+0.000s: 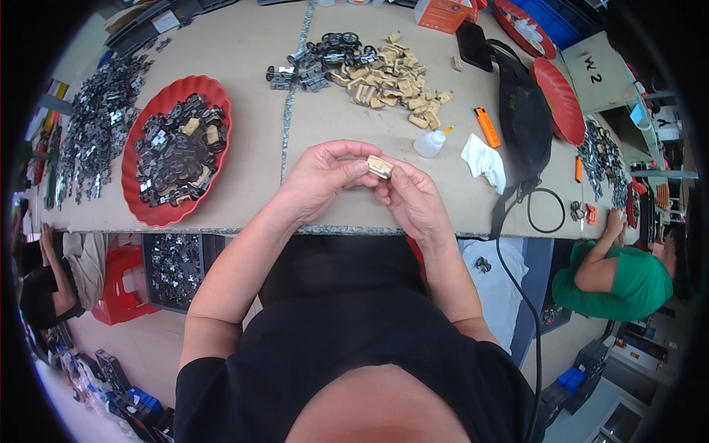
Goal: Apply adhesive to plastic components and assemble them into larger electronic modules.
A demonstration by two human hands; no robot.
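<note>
Above the table's near edge, my left hand (325, 177) and my right hand (417, 196) meet in front of me. Between their fingertips they pinch a small tan toy car body (379, 164), which shows a paler, shiny strip along its near side. Farther off lies a heap of similar tan car bodies (402, 81). Touching that heap on its left are several black toy car chassis with wheels (336, 52). To the left stands a red scalloped tray (131, 173) full of dark chassis parts and a few tan pieces.
A small white squeeze bottle (428, 145), white tissue (484, 162), orange lighter-like item (487, 127) and black bag (524, 111) with a cable lie to the right. A heap of dark parts (100, 125) covers the far left. A person in green (620, 280) sits at the right.
</note>
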